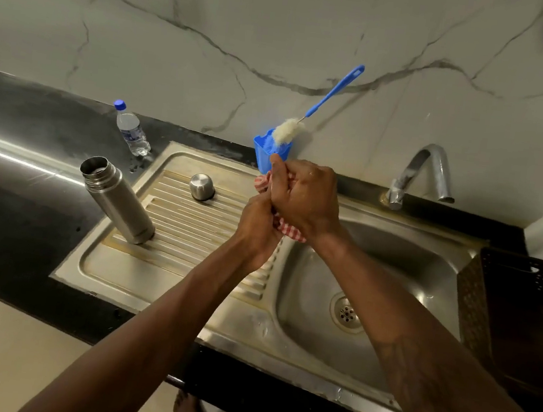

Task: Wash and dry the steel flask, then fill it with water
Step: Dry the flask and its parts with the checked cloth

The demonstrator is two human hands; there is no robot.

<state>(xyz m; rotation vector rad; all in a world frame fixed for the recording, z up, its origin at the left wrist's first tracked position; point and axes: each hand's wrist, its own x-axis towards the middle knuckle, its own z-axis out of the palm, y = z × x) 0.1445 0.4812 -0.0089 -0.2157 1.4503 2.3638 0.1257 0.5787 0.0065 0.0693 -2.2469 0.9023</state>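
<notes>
The steel flask (118,199) stands upright and uncapped at the left of the sink's ribbed drainboard (187,229). Its steel cap (202,187) sits upside down farther back on the drainboard. Both hands are raised together above the edge between drainboard and basin. My left hand (258,228) and my right hand (302,196) both grip a red-and-white checked cloth (291,231), bunched between them; most of the cloth is hidden by the fingers.
A blue holder (263,151) with a blue-handled bottle brush (325,100) stands against the marble wall. A small plastic water bottle (132,130) is on the black counter at the left. The tap (419,171) is over the basin (394,256). A dark perforated basket (522,308) sits at the right.
</notes>
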